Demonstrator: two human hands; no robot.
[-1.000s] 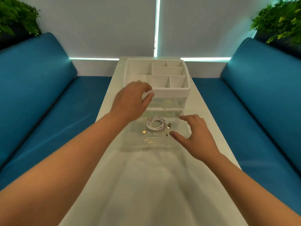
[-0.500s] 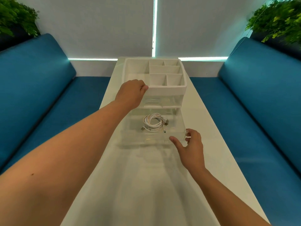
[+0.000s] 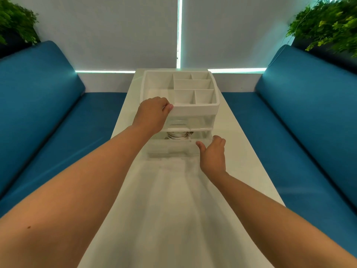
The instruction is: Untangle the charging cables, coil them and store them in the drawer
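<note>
A white organizer [image 3: 195,108] with open top compartments stands on the white table [image 3: 173,200]. Its clear lower drawer [image 3: 170,148] sticks out only a little. Inside it lies a coil of white charging cables [image 3: 176,135], mostly hidden under the organizer's body. My left hand [image 3: 152,114] rests on the organizer's front left corner, fingers curled over the rim. My right hand [image 3: 212,154] presses against the drawer's front right corner, thumb on the front face.
Blue sofas [image 3: 38,105] run along both sides of the narrow table. Potted green plants [image 3: 328,24] stand at the back corners. A grey blind covers the window behind the organizer.
The drawer has slid most of the way into the organizer, pushed by my right hand. The cable coil went in with it. My left hand settled onto the organizer's top rim.
</note>
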